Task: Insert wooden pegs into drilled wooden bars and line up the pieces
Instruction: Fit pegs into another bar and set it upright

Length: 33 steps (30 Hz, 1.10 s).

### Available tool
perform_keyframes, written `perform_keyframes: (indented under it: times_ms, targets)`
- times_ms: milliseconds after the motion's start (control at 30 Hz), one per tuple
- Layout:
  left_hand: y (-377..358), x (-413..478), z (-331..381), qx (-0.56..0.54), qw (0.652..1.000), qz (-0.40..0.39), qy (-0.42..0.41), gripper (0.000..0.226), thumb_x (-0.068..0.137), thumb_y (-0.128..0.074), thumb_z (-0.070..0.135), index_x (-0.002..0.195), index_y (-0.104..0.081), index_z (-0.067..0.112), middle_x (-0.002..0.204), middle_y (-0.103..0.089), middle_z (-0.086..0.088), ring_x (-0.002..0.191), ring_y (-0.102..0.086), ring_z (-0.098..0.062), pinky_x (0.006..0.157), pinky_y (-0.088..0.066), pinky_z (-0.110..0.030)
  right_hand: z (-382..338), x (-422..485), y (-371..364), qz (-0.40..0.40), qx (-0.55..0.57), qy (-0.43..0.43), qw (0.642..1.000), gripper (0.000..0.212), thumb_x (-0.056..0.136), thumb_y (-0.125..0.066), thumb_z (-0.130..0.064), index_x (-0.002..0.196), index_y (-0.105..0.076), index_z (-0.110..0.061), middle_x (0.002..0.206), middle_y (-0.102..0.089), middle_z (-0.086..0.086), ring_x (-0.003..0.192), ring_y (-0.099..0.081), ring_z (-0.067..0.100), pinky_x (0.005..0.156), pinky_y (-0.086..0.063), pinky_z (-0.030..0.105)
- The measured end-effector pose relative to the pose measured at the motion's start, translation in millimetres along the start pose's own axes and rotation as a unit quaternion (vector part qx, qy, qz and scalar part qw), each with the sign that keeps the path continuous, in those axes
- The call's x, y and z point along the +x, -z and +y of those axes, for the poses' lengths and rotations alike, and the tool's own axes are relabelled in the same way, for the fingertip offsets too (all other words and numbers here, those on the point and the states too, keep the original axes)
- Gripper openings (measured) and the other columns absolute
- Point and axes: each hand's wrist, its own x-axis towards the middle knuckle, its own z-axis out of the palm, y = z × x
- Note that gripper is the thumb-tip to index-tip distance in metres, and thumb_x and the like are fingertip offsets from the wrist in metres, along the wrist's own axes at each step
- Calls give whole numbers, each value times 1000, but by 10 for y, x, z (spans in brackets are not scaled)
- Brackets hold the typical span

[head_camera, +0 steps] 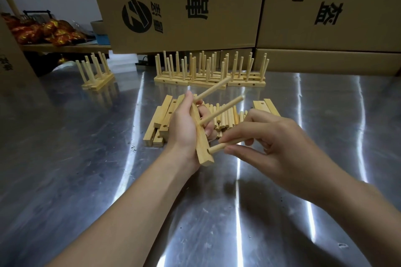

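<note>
Wooden bar [201, 143]: 1 pc, off the table, held tilted at centre of my feed, running from far-left down to near-right. The left hand [184, 130] wraps it from the left, fingers curled round the far side, thumb up by the top end.

Fitted pegs: 2 pcs, upper peg [213, 89] and middle peg [221, 110]. Both are seated in the bar and stick out up and to the right.

Third peg [217, 148]: pinched btwn thumb and fingertips of the right hand [280, 145]. Its free end sits at the bar's lowest hole, near the bottom end. I can't tell how far in it is.

Loose pegs [225, 117]: heap lying flat on the table behind the held bar, partly hidden by the left hand.

Spare bars [160, 121]: stack w/ drilled holes showing, just left of the heap. Two more bars [265, 105] lie to its right.

Finished pieces [208, 76]: row at the back, bars side by side, pegs upright, just in front of the cardboard boxes [184, 6]. A smaller finished group [97, 80] stands well apart to the left.

Steel table [86, 169]: shiny, streaked w/ light reflections, carries all the above.

Misc: red-orange snack bags [43, 30] on a shelf, far left.
</note>
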Motion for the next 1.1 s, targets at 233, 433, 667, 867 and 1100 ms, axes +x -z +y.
perform_keyframes:
  times_ms: [233,433,667,867,1100]
  targets:
    - [4,-19,-24,81,996,-6,-22,38,114,-39,48,108,-48,11,62,-37,-6,45,-32,-18,42,-29,-27,1,16,-20,-11,-51,29,998,14,96,-69,-42,105,-77,-34,90,-53,-24,84,-58,-4,73,-38,7]
    - [15,-32,-79,125,991,-26,-51,37,113,-40,47,110,-49,11,63,-41,-4,47,-34,-17,46,-32,-29,7,7,-35,-94,54,-76,991,33,99,-60,-57,80,-75,-34,59,-53,-8,54,-46,7,53,-33,18]
    - [-42,-54,-58,82,996,31,-3,37,113,-40,48,108,-50,12,62,-38,-2,45,-32,-17,45,-27,-28,-236,-19,21,-70,-292,-4,954,40,99,-41,-65,103,-67,-35,88,-59,-15,87,-54,15,82,-46,41]
    - [-81,-57,-87,-16,993,58,99,39,111,-46,46,85,-54,18,66,-41,3,51,-35,-15,45,-31,-26,-340,-47,-48,-27,-439,134,888,18,99,-38,-9,112,-50,-10,94,-53,9,87,-51,33,90,-45,47]
    - [-123,-99,-153,-71,979,81,174,31,112,-46,42,103,-57,15,76,-48,-3,65,-41,-20,59,-32,-31,-396,146,-46,-68,-511,125,848,16,93,-60,-6,81,-58,-16,69,-64,5,61,-61,28,54,-43,37]
